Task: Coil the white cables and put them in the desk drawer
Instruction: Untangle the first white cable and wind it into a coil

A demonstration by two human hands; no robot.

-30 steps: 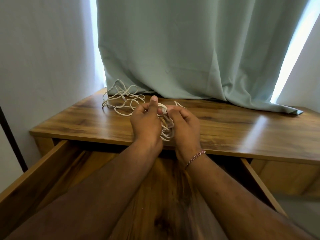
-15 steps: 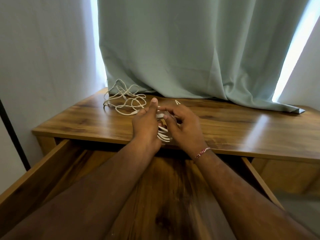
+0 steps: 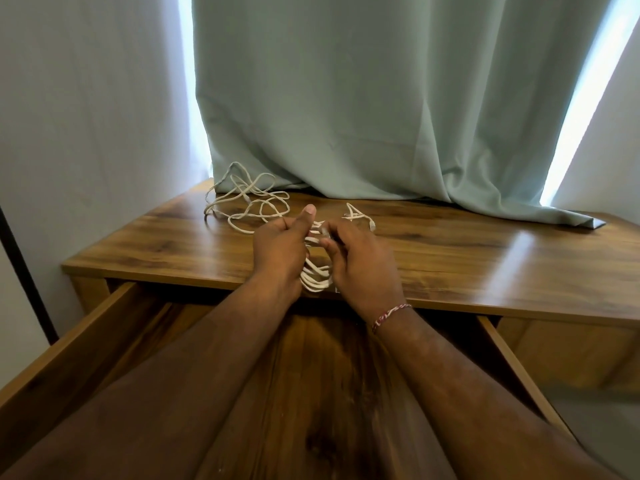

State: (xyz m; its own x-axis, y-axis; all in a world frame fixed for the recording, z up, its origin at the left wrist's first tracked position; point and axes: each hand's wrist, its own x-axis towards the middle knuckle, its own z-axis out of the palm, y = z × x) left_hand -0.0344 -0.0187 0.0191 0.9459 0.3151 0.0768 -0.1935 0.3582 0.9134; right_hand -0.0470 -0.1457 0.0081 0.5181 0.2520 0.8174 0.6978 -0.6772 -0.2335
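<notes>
A coil of white cable (image 3: 315,275) hangs between my two hands over the front edge of the wooden desk (image 3: 467,258). My left hand (image 3: 278,251) grips the coil's loops, thumb pointing up. My right hand (image 3: 360,261) pinches a strand of the same cable near the top of the coil. The cable's free end with its plug (image 3: 360,218) lies on the desk just behind my right hand. A second white cable (image 3: 246,202) lies loose and tangled at the desk's back left. Below my forearms the desk drawer (image 3: 86,344) stands pulled out.
A pale green curtain (image 3: 381,116) hangs behind the desk, its hem resting on the desktop. A white wall closes the left side. A dark thin pole (image 3: 24,271) leans at the far left.
My right hand has shifted a little to the right and opened its hold to a pinch on one strand. The free end with its plug now shows on the desk behind it.
</notes>
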